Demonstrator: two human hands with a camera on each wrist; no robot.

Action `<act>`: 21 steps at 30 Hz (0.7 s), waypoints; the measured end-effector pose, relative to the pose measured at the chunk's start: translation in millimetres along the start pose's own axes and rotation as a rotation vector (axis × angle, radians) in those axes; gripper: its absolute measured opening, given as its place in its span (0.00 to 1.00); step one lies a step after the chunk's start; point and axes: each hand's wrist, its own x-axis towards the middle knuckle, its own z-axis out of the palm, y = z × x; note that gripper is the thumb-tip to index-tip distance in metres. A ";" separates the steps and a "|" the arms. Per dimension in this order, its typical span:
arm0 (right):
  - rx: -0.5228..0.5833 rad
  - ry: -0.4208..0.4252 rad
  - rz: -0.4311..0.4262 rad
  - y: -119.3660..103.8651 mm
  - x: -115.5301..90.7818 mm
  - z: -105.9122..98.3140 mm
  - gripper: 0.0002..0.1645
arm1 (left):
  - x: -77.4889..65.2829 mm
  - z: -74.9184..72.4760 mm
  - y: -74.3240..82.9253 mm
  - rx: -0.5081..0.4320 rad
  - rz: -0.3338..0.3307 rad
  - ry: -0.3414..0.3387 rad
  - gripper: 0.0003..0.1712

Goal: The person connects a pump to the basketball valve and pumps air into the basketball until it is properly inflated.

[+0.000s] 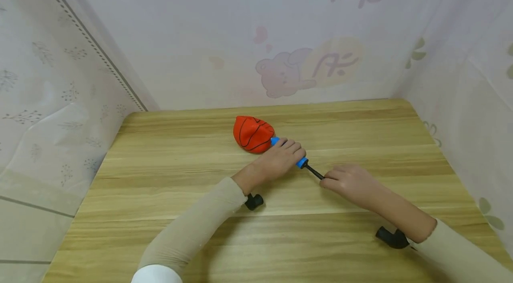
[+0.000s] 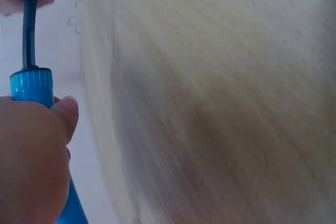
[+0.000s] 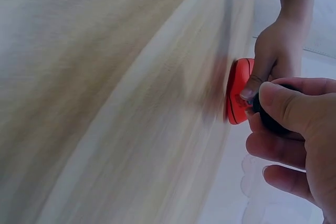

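Note:
A partly deflated red ball (image 1: 253, 135) with black basketball lines lies toward the back of the table, its surface dented. My left hand (image 1: 279, 158) grips the blue barrel of a hand pump (image 1: 302, 162), whose front end meets the ball's right side. Whether a needle sits in the ball is hidden. The pump's black rod (image 2: 30, 35) is drawn out of the barrel toward the right. At its end my right hand (image 1: 352, 185) holds the black handle (image 3: 273, 121) between thumb and fingers, seen in the right wrist view.
The wood-grain table (image 1: 180, 158) fills the lower view. A pale printed curtain (image 1: 192, 51) with a bear drawing hangs behind its back edge, and more printed sheets stand at both sides. Black wrist camera mounts (image 1: 392, 237) hang below each forearm.

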 end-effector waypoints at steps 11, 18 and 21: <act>0.001 0.033 -0.003 -15.9 -26.4 -24.4 0.34 | -0.2 -0.3 -1.0 -0.011 -0.006 0.001 0.10; -0.004 0.004 0.036 -13.3 -20.6 -24.3 0.34 | 1.4 -2.5 0.4 -0.019 -0.023 -0.012 0.11; -0.008 -0.018 0.041 -8.1 -13.3 -17.3 0.34 | 1.8 -2.9 1.2 -0.013 -0.031 -0.022 0.11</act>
